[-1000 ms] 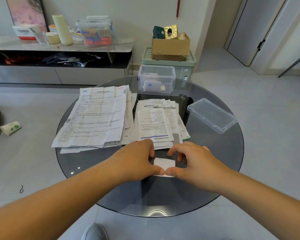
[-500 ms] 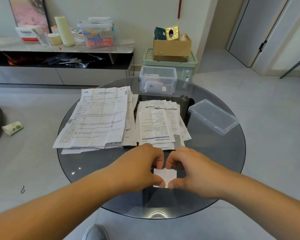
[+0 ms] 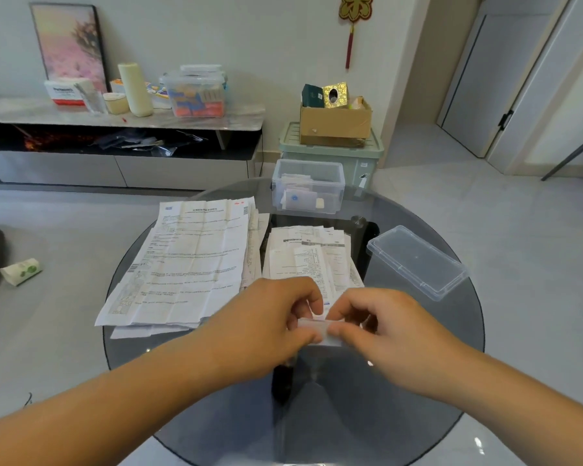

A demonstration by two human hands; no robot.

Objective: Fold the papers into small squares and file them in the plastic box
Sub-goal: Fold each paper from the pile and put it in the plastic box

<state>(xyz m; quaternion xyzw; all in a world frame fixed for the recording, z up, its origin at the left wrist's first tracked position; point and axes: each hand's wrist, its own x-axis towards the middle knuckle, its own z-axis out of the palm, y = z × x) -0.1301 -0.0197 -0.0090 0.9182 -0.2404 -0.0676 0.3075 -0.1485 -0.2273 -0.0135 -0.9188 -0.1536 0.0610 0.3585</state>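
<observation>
Over the near half of the glass table (image 3: 435,334), both hands meet on one folded paper (image 3: 321,331). The left hand (image 3: 270,327) pinches its left end between thumb and curled fingers; the right hand (image 3: 384,334) pinches the right end the same way. What shows of the paper is a short white strip, its long axis running left to right across the person, with the flat side tipped up toward the camera. Whether it rests on the glass or is lifted just off it I cannot tell.

Just beyond the hands, toward the table's middle, lies a small pile of slips (image 3: 313,260), still flat, their long sides pointing away from the person. To its left a bigger pile of sheets (image 3: 192,260) spreads to the left edge, creased but open. A clear lid (image 3: 416,262) sits at the right edge. At the far edge stands the plastic box (image 3: 340,183), open, with a few folded pieces already inside (a thin layer only).

So the job looks early: a few papers filed, one in hand and probably close to its last fold, and both piles still to go.
</observation>
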